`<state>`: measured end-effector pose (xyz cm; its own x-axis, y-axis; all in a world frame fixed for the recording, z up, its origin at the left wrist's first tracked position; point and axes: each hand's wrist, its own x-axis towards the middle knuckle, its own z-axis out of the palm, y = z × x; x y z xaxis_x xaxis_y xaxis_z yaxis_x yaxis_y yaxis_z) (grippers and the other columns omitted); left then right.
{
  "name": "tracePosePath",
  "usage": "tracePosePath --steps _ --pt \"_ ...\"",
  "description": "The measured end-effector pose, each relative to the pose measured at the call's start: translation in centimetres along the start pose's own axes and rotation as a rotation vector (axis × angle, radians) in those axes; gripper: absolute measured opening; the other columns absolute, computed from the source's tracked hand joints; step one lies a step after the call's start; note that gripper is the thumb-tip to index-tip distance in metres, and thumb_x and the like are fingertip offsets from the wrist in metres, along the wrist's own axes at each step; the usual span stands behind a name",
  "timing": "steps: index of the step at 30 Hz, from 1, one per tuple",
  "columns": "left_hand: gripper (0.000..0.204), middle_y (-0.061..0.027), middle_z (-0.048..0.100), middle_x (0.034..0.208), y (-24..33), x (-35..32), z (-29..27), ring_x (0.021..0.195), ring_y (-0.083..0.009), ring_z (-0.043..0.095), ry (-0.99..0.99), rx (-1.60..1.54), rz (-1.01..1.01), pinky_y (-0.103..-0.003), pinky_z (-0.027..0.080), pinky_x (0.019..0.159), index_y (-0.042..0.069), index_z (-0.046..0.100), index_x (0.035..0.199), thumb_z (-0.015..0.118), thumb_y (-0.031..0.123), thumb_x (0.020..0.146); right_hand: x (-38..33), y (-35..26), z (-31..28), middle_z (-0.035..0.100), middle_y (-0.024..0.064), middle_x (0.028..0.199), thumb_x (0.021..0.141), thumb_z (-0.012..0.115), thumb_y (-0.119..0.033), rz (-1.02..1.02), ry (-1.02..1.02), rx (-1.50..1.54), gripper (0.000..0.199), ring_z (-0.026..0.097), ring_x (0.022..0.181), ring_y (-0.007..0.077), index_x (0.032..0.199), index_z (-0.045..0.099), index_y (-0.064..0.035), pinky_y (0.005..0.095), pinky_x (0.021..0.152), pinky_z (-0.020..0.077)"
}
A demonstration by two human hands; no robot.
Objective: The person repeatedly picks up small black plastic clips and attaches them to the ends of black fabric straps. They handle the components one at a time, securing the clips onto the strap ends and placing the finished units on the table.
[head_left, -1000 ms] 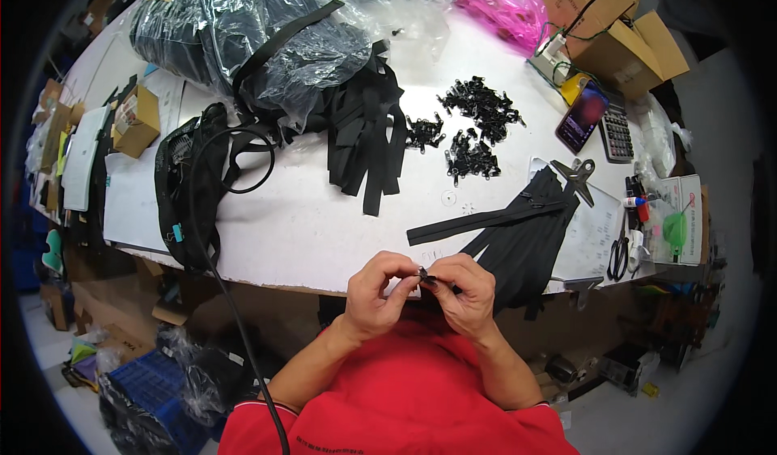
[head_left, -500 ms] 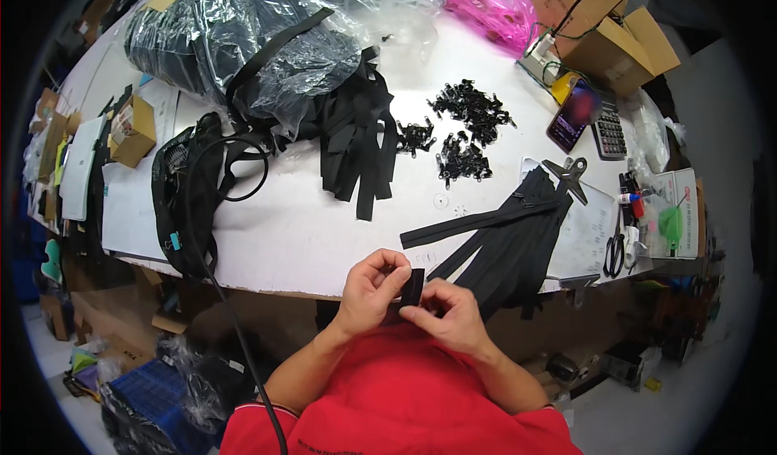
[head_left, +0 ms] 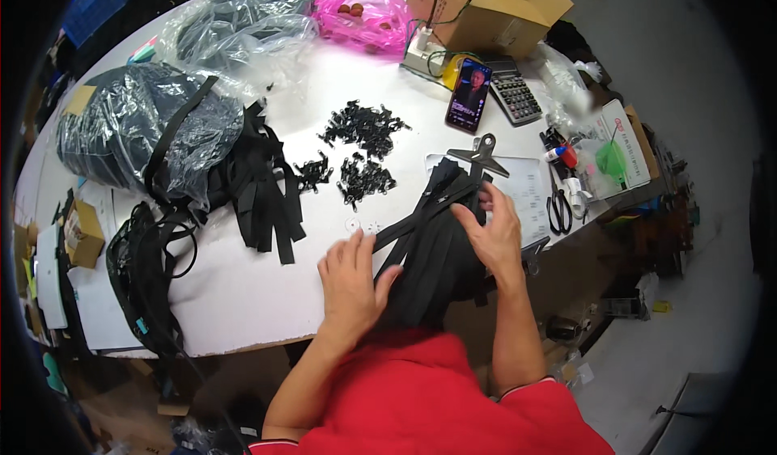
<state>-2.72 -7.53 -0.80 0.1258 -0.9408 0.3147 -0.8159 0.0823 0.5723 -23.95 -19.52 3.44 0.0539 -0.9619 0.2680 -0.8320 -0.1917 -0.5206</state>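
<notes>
A bundle of black zipper strips (head_left: 429,265) hangs over the table's front edge, its upper end by a large dark metal bulldog clip (head_left: 483,157). Over the bundle's upper right side is my right hand (head_left: 498,232), thumb and fingers apart; whether it touches the strips I cannot tell. My left hand (head_left: 354,281) lies at the bundle's left, fingers spread, fingertips close to the end of a strip that sticks out leftward. Neither hand visibly grips anything. Beyond them lie small piles of black zipper sliders (head_left: 366,129).
More black strips (head_left: 263,192) spill beside a plastic-wrapped dark roll (head_left: 137,131) on the left. At the right are a phone (head_left: 469,95), a calculator (head_left: 514,91), scissors (head_left: 558,210) and an open cardboard box (head_left: 506,18). A pink bag (head_left: 364,18) sits at the back.
My hands have moved apart from the short black piece they held together. The right went up to the bundle, the left to its left side. The view has swung rightward.
</notes>
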Motion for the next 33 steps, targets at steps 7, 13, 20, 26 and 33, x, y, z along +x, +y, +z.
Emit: tracePosePath --steps 7,13,20,26,33 --pt "0.069 -0.0262 0.05 0.137 6.6 -3.2 3.7 0.113 -0.0397 0.052 -0.233 -0.222 0.166 -0.049 0.041 0.095 -0.003 0.052 0.133 0.077 0.037 0.083 -4.2 -1.3 2.4 0.053 0.0284 0.114 0.074 0.078 -0.06 0.127 -0.165 -0.303 0.105 0.053 0.11 0.0426 0.143 0.04 0.0093 0.0483 0.097 0.0446" --pt "0.054 -0.0202 0.057 0.132 5.0 -3.1 1.9 0.109 -0.0358 0.056 -0.211 -0.312 0.221 -0.045 0.042 0.094 0.002 0.06 0.126 0.078 0.03 0.083 -4.0 -2.2 2.7 0.061 0.0306 0.107 0.075 0.079 -0.026 0.147 -0.252 -0.204 0.09 0.066 0.094 0.0467 0.145 0.033 0.0078 0.0504 0.084 0.0539" --pt "0.043 -0.0219 0.059 0.129 3.3 -3.4 2.2 0.111 -0.0379 0.059 -0.19 -0.434 0.142 -0.046 0.046 0.096 0.002 0.063 0.117 0.08 0.02 0.082 -4.5 -2.6 4.7 0.067 0.031 0.101 0.078 0.071 -0.016 0.09 -0.236 -0.187 0.069 0.068 0.092 0.0451 0.136 0.042 0.0082 0.0502 0.084 0.0543" --pt "0.044 -0.0257 0.055 0.137 3.5 -3.7 1.8 0.127 -0.0404 0.054 -0.23 -0.739 0.059 -0.043 0.045 0.104 0.002 0.062 0.119 0.081 0.02 0.083 -4.3 -2.1 2.4 0.069 0.0109 0.094 0.088 0.061 -0.002 0.436 -0.334 0.933 0.039 0.072 0.085 0.0216 0.127 0.054 -0.0003 0.0346 0.074 0.0581" --pt "0.043 -0.0164 0.067 0.117 2.4 -2.5 -1.1 0.092 -0.024 0.071 -0.267 -1.016 0.073 -0.032 0.056 0.08 0.001 0.062 0.122 0.079 0.009 0.083 -5.6 -1.4 -5.6 0.065 0.0077 0.097 0.089 0.065 0.001 0.479 -0.394 1.064 0.044 0.064 0.073 0.0147 0.131 0.051 0.001 0.0275 0.067 0.0537"
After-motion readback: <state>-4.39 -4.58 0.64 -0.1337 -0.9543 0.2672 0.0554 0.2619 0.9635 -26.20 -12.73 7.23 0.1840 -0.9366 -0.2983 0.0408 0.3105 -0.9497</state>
